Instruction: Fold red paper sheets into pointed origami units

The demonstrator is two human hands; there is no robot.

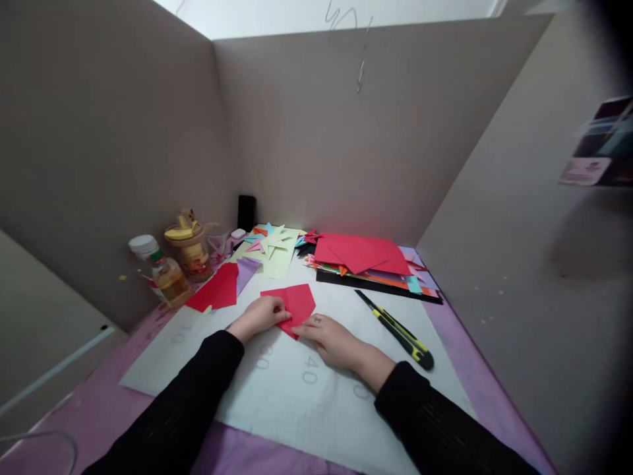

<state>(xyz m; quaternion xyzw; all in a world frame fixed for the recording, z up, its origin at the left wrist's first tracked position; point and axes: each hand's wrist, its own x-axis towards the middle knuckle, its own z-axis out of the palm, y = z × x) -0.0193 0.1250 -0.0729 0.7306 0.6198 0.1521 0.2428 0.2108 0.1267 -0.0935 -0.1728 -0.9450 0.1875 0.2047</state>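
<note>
A folded piece of red paper lies on the white sheet in front of me, with an angular outline and a corner toward me. My left hand rests on its left side, fingers bent and pressed down on the paper. At its near right edge, my right hand has its thumb and fingers together on the paper near the bottom corner; a ring shows on one finger. To the right lies a black and yellow utility knife, apart from both hands.
A white sheet with printed numbers covers the pink table. Left stand a bottle and a tan cup, beside red paper. Behind are folded paper stars and a stack of coloured paper. Grey panels enclose the table.
</note>
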